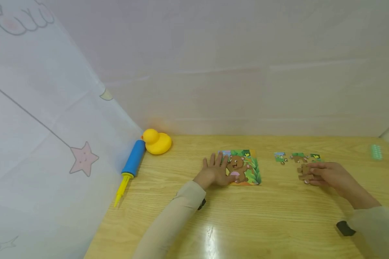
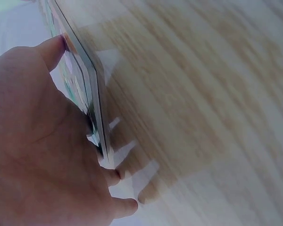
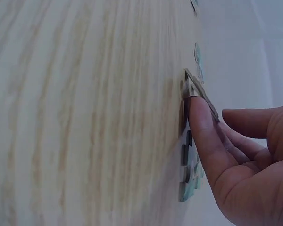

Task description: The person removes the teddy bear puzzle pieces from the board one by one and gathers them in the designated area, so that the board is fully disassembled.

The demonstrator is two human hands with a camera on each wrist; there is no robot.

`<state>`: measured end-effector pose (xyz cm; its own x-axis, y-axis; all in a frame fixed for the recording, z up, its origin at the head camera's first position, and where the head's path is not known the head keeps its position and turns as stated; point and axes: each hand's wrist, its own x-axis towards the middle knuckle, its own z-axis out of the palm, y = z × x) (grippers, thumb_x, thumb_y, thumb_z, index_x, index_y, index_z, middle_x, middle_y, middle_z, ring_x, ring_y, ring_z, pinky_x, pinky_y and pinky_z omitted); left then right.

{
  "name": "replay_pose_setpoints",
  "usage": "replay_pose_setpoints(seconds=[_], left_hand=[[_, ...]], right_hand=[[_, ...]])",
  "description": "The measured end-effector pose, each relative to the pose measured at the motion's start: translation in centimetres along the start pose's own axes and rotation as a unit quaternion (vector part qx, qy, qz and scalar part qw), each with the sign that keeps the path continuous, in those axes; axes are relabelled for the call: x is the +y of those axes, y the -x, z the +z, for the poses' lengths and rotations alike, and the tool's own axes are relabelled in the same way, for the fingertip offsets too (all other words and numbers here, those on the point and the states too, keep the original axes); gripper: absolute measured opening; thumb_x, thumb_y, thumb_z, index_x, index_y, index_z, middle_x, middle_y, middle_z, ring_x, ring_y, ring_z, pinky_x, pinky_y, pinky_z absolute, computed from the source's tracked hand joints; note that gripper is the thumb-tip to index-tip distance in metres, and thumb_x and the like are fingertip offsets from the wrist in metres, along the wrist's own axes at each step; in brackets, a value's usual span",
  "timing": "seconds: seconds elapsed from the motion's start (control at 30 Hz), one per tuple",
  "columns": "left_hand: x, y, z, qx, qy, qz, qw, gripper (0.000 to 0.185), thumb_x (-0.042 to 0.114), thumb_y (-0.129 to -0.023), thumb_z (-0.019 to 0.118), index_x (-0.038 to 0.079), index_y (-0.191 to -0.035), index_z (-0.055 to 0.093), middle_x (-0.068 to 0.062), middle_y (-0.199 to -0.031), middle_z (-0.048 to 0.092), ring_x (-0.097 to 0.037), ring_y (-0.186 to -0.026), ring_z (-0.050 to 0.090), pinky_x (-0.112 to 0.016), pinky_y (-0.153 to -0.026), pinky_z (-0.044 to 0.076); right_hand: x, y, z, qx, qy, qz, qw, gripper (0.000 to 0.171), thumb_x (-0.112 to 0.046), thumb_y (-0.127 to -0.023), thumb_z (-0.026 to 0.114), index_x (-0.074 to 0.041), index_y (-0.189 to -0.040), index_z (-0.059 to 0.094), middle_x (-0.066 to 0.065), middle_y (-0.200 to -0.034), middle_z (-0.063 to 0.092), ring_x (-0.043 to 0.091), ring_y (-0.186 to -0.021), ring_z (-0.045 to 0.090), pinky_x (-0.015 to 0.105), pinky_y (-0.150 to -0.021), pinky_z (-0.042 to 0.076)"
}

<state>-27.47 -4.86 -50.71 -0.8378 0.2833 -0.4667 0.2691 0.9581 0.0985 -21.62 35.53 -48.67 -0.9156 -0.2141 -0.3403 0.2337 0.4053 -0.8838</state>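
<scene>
A bear picture puzzle board [image 1: 244, 168] lies flat on the wooden table [image 1: 265, 219]. My left hand [image 1: 215, 169] rests on the board's left part with fingers spread straight. In the left wrist view the left hand [image 2: 37, 141] presses against the board's edge [image 2: 87, 84]. My right hand [image 1: 322, 174] lies to the right over brown, face-down puzzle pieces [image 1: 304, 172]. In the right wrist view the thumb [image 3: 203, 127] and curled fingers of my right hand [image 3: 236, 155] pinch one puzzle piece [image 3: 200, 93], which is tilted up off the table.
Three loose coloured pieces [image 1: 298, 157] lie in a row beyond my right hand. A yellow rubber duck [image 1: 156, 141] and a blue and yellow hand pump [image 1: 132, 163] sit at the table's left edge by a curtain. A small green object [image 1: 376, 151] is far right.
</scene>
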Motion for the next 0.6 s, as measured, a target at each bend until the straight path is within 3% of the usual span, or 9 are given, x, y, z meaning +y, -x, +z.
replay_pose_setpoints(seconds=[0.17,0.4,0.6], left_hand=[[-0.06,0.0,-0.03,-0.006,0.006,0.0,1.0,0.1,0.087,-0.089,0.025,0.03,-0.159,-0.019,0.002,-0.166,-0.03,-0.03,-0.155,-0.024,-0.062,-0.124,-0.01],[-0.07,0.14,0.01,-0.003,0.015,0.004,0.9999,0.101,0.085,-0.09,0.029,0.029,-0.16,-0.018,0.001,-0.167,-0.029,-0.03,-0.155,-0.024,-0.063,-0.124,-0.01],[-0.03,0.12,-0.05,-0.006,0.014,-0.002,0.9999,0.1,0.085,-0.091,0.027,0.03,-0.16,-0.019,0.002,-0.166,-0.03,-0.029,-0.155,-0.025,-0.061,-0.124,-0.011]], right_hand=[[-0.31,0.06,-0.18,0.002,0.026,0.002,1.0,0.06,-0.02,-0.11,0.044,0.021,-0.15,0.026,0.032,-0.136,0.058,0.003,-0.092,0.074,0.03,-0.084,0.062],[-0.42,0.31,-0.25,0.006,0.059,0.0,0.998,0.069,-0.034,-0.111,0.04,0.018,-0.152,0.022,0.042,-0.149,0.038,-0.002,-0.093,0.071,0.03,-0.084,0.062],[-0.78,0.5,-0.5,0.011,0.111,0.0,0.994,0.077,-0.044,-0.111,0.034,0.02,-0.151,0.022,0.044,-0.15,0.033,0.005,-0.099,0.072,0.033,-0.085,0.061]])
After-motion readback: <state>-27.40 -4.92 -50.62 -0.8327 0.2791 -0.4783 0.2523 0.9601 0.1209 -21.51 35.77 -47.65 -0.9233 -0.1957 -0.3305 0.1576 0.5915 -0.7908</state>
